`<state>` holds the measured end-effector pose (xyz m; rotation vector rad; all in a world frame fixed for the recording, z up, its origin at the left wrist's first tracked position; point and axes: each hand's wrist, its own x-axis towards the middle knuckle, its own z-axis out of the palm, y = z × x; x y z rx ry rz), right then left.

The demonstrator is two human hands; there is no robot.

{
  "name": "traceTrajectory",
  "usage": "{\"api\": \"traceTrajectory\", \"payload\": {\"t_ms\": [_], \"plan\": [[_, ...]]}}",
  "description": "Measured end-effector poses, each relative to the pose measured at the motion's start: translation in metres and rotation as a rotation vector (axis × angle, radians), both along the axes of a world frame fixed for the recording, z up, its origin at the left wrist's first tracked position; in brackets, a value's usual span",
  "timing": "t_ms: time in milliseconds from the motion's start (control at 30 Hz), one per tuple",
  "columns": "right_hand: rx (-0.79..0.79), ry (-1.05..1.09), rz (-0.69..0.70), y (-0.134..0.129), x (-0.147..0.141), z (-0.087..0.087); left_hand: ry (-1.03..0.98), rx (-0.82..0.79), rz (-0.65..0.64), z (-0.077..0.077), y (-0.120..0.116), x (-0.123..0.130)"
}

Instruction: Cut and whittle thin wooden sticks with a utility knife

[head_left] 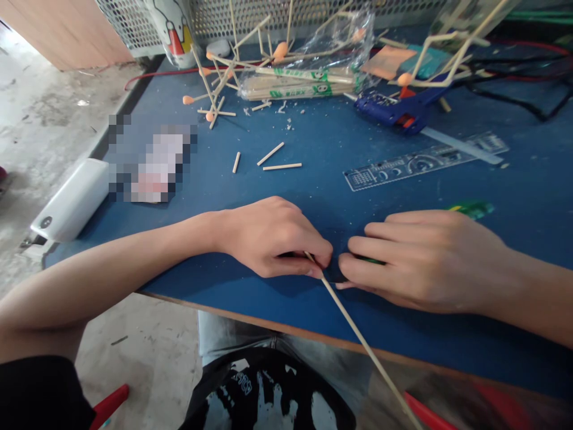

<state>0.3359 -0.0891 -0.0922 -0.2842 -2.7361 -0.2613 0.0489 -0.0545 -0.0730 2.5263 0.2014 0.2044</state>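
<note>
My left hand (277,239) is closed, pinching a thin wooden stick (358,331) between thumb and fingers. The stick slants from the fingertips down past the table's front edge. Close beside it, my right hand (425,263) is wrapped round a green utility knife (477,209). Its green and yellow end shows behind the knuckles; most of the handle is covered by the fingers. A thin dark blade edge appears near the stick, but whether it touches cannot be made out. Farther back lie short cut stick pieces (282,167).
Stick frames with orange foam balls (280,51) stand at the back, near a packet of chopsticks (304,83). A blue glue gun (389,110) and a clear ruler (385,170) lie right. A white device (74,200) sits at the left edge of the blue table (215,197).
</note>
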Motion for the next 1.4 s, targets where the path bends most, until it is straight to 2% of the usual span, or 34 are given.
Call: {"api": "traceTrajectory", "payload": {"t_ms": [667, 833, 1400], "plan": [[0.017, -0.011, 0.005, -0.006, -0.003, 0.002, -0.024, 0.019, 0.001, 0.0, -0.001, 0.002], [0.01, -0.023, -0.048, -0.011, -0.005, 0.002, -0.001, 0.01, -0.011, -0.001, 0.0, 0.002], [-0.021, 0.009, -0.022, -0.007, -0.005, 0.001, -0.018, 0.008, -0.055, 0.003, 0.002, 0.001]]}}
